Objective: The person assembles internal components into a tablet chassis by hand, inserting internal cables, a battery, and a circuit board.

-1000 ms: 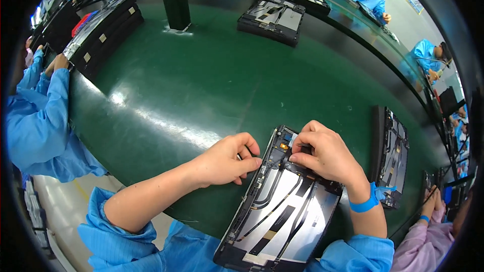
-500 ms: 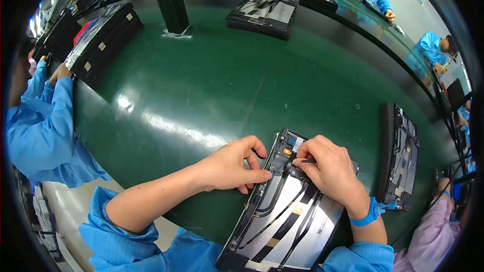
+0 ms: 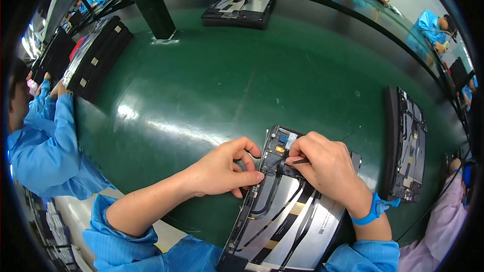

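Note:
An opened tablet (image 3: pixel 282 201) lies tilted before me. Its insides show silver panels, black ribbon cables and a dark upper section with a small orange part (image 3: pixel 280 149). My right hand (image 3: pixel 325 163) is over that upper section, its fingers pinching a thin black pointed tool (image 3: pixel 301 161). What the fingertips touch beneath them is hidden. On the tablet's left edge rests the thumb of my left hand (image 3: pixel 227 168). The other fingers of that hand are bent and spread apart beside the edge, with nothing between them.
Stacked opened tablets stand at the right (image 3: pixel 411 146). More lie on the far side (image 3: pixel 242 5), behind the green table (image 3: pixel 201 85). A dark post (image 3: pixel 148 5) rises at the back left. A co-worker in blue (image 3: pixel 45 146) handles a black stack (image 3: pixel 96 58) at left.
The view has shifted a little, moving the background. Both hands keep nearly the same places on the tablet, and the black tool stays in my right fingers.

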Demonstrator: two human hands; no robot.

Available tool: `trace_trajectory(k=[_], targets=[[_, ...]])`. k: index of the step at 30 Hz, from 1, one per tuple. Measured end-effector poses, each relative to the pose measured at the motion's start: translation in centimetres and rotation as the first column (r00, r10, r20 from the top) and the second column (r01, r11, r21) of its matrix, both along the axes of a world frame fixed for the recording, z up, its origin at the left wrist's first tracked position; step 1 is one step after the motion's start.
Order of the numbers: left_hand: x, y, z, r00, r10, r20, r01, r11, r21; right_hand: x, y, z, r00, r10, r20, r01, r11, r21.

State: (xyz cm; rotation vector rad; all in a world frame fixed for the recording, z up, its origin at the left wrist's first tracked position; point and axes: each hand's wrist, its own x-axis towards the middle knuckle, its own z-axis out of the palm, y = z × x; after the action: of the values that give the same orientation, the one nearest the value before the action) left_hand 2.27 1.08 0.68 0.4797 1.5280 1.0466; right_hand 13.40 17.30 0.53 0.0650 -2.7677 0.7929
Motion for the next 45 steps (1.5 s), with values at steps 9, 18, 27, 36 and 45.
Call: trace_trajectory(k=[9, 18, 27, 36, 45], targets=[[0.4, -0.3, -0.3, 0.999, 0.041, -0.021, -0.04, 0.998, 0.041, 0.0, -0.1, 0.0, 0.999, -0.035, 0.013, 0.035, 0.999, -0.029], [0.6, 0.2, -0.1, 0.997, 0.079, 0.012, -0.079, 0.997, 0.018, 0.1, 0.2, -0.1, 1.0, 0.012, 0.024, -0.011, 1.0, -0.024], [0.5, 0.4, 0.0, 0.995, 0.096, -0.014, -0.097, 0.995, -0.027, 0.7, -0.4, 1.0, 0.998, -0.014, 0.055, 0.009, 0.997, 0.075], [0.7, 0.0, -0.5, 0.995, 0.101, -0.01, -0.1, 0.993, 0.061, 0.7, -0.3, 0.9, 0.98, -0.11, 0.166, 0.139, 0.975, -0.176], [0.7, -0.2, -0.7, 0.993, 0.107, -0.043, -0.103, 0.992, 0.074, 0.6, -0.4, 1.8, 0.95, -0.126, 0.286, 0.207, 0.939, -0.274]])
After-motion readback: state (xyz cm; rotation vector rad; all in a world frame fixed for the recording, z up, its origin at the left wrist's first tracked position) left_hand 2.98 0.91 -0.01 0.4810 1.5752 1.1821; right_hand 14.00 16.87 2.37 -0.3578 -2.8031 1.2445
